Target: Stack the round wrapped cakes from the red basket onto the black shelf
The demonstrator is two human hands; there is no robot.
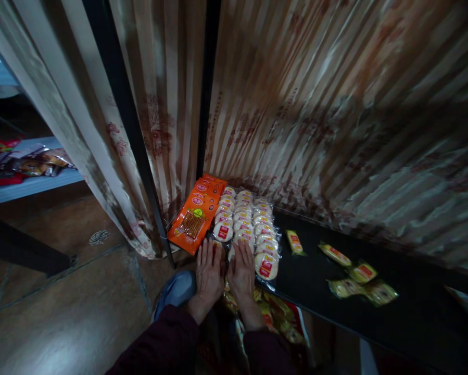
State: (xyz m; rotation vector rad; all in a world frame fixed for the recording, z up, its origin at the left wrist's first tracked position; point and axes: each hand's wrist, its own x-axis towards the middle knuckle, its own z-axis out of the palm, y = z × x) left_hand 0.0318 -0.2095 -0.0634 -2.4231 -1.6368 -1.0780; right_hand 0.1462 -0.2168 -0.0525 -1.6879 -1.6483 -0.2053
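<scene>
White round crackers (pixel 267 265), wrapped in clear film with red labels, lie overlapping in three rows on a black shelf (pixel 307 281). My left hand (pixel 211 271) rests with its fingers stretched forward at the near end of the left row. Beside it, my right hand (pixel 241 271) lies with fingers extended over the near end of the middle row. Both hands are open, and their fingers hide part of the nearest crackers. Left of the rows, orange snack packets (pixel 192 221) with a picture of brown sticks overlap one another.
Small yellow-wrapped snacks (pixel 362 272) lie scattered on the shelf's right part. Below the forearms is a bag (pixel 282 317) of yellow packs. A pleated curtain (pixel 296 104) hangs behind, with dark metal posts (pixel 208 94) at left. Another shelf (pixel 34 185) holds packaged goods.
</scene>
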